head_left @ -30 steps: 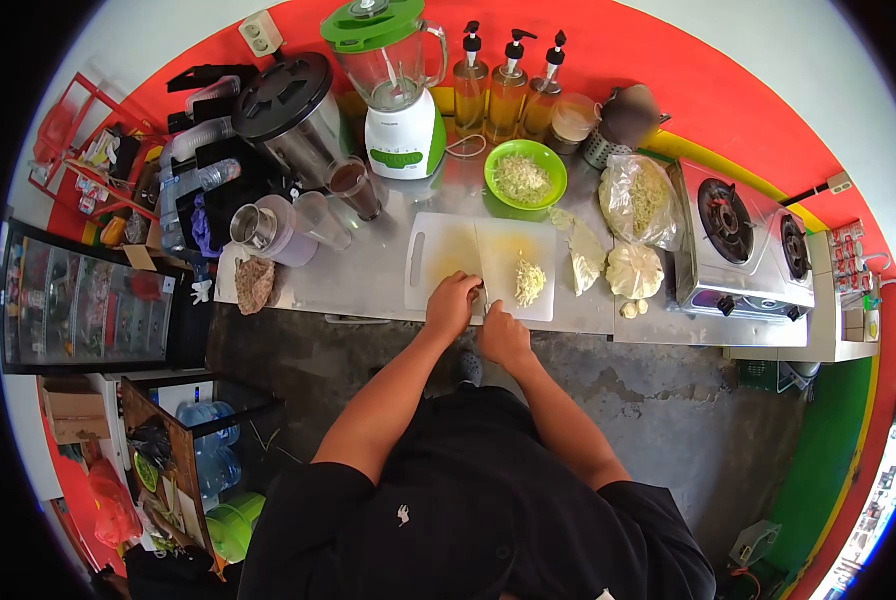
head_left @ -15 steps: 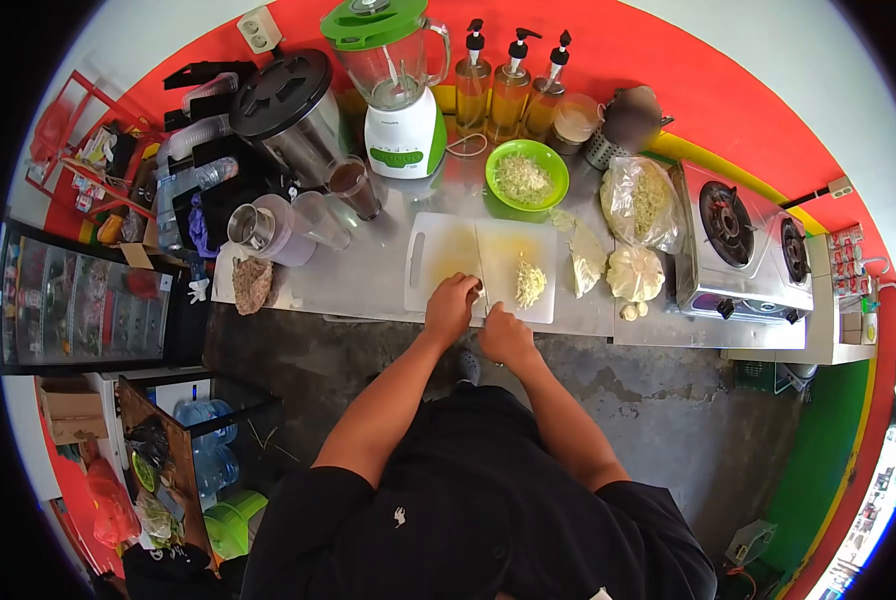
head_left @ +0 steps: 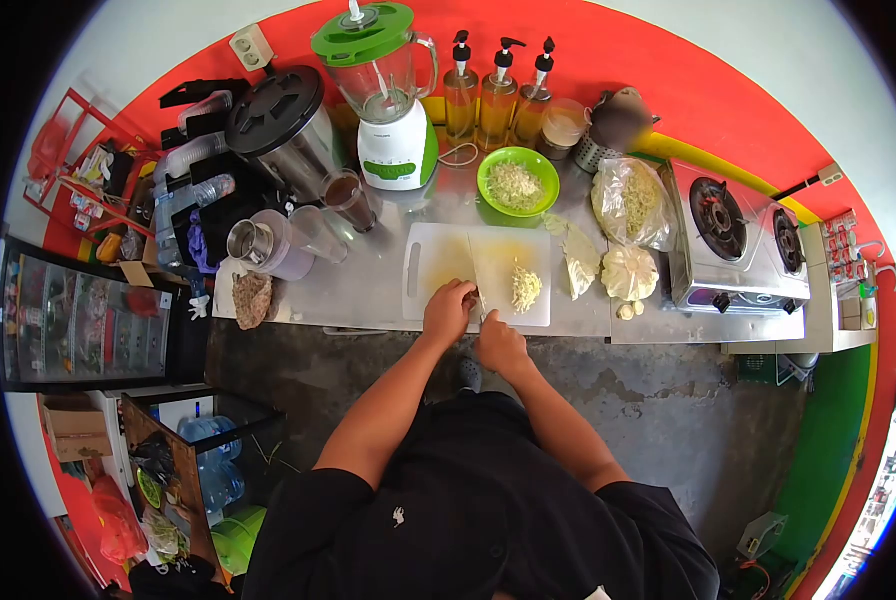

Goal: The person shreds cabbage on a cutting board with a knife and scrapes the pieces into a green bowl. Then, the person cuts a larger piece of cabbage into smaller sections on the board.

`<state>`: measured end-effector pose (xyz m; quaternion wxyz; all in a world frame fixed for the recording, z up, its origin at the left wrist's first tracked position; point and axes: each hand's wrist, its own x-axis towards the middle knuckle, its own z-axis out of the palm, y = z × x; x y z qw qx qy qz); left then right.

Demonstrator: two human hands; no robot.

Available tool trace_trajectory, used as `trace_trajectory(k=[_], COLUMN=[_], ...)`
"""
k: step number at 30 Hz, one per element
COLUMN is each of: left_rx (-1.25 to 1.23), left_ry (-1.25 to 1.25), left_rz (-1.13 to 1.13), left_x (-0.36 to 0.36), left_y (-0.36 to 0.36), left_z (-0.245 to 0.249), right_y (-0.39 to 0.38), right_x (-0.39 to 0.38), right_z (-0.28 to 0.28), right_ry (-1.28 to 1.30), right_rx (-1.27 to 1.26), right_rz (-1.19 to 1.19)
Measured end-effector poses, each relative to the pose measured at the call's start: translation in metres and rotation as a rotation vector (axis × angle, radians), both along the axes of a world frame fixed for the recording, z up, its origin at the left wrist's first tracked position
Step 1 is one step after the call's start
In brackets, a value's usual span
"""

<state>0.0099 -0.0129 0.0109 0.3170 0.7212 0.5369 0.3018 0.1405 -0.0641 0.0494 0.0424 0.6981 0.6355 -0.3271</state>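
1. A thin, pale metal knife [head_left: 483,304] is gripped in the right hand [head_left: 502,342], whose fingers are closed around its near end.
2. The knife is held over the white rectangular plastic cutting board [head_left: 426,270], its long axis directed away from the body, with the far end slanted slightly left.
3. The left hand [head_left: 450,310] is placed left of the knife, fingers bent and bunched just beside it; whether anything is pinched there cannot be told.
4. A loose heap of finely chopped, pale yellow-white pieces [head_left: 526,289] is found right of the knife, apart from both hands, the right being nearer.
5. Small lettering on the white-and-green plastic blender [head_left: 398,150] cannot be read; on the black cloth shirt [head_left: 418,560], a small white emblem [head_left: 399,517] is seen.
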Motion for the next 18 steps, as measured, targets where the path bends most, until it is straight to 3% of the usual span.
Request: trace_trajectory(k=[18], left_rx=[-0.031], left_ry=[0.011], left_rz=[0.013], left_x=[-0.004], left_y=[0.0], left_z=[0.007], right_y=[0.009], right_x=[-0.001], right_z=[0.002], right_ry=[0.044], right_rx=[0.023], right_rz=[-0.023])
